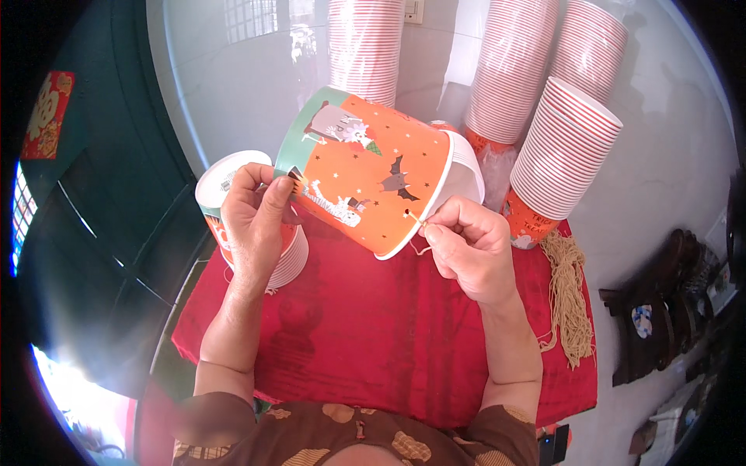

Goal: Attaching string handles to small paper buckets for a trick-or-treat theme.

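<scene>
An orange paper bucket with a green band and bat and mummy pictures is held up, tilted on its side, over the table. My left hand grips it by the green base end, thumb on the printed wall. Near the white rim, a beige cord passes through a small hole in the wall. My right hand pinches that cord between thumb and fingers just outside the rim. The inside of the bucket is mostly turned away from me.
Red cloth covers the table. Upside-down buckets stand at the left. Tall stacks of nested buckets rise at the back and right. A bundle of beige cords hangs over the right edge. Dark furniture stands beyond.
</scene>
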`<state>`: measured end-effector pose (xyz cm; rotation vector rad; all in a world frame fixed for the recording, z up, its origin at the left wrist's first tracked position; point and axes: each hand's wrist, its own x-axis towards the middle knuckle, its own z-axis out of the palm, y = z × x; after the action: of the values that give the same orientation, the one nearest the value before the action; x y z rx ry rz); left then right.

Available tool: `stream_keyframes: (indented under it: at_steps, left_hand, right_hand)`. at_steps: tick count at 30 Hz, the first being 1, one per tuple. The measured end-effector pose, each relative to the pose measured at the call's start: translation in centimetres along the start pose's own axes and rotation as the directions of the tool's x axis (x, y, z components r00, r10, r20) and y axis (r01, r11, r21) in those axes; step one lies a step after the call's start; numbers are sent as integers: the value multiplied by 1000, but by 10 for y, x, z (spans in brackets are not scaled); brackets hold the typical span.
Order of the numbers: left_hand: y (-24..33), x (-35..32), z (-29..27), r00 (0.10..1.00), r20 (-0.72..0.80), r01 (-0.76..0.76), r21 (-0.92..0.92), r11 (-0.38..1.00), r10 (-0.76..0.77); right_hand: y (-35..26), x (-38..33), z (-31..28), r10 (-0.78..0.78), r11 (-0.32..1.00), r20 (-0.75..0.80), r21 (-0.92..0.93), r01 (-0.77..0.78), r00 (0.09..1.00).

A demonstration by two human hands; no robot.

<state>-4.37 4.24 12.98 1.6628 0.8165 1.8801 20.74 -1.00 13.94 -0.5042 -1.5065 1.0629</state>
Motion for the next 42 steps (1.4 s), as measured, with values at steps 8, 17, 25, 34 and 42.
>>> stream_keyframes:
  at_steps: [8, 17, 25, 34, 42]
  left_hand:
    - [-2, 0, 0, 1000, 13, -25, -20, 999, 26]
    - [0, -1, 3, 997, -54, -54, 24, 998, 55]
    - [3, 4, -5, 990, -119, -72, -9, 997, 70]
    - [34, 4, -32, 990, -142, 1, -148, 989, -22]
    - [89, 12, -108, 972, -225, -93, -86, 992, 72]
  right_hand:
    - [8, 2, 8, -53, 997, -93, -54, 48, 994]
    - [10, 3, 16, -143, 981, -142, -153, 121, 980]
    - [-2, -18, 30, -213, 712, 109, -663, 231, 971]
    - [-37, -37, 52, -273, 259, 523, -768, 585, 807]
    - [-44, -38, 39, -451, 317, 531, -655, 685, 717]
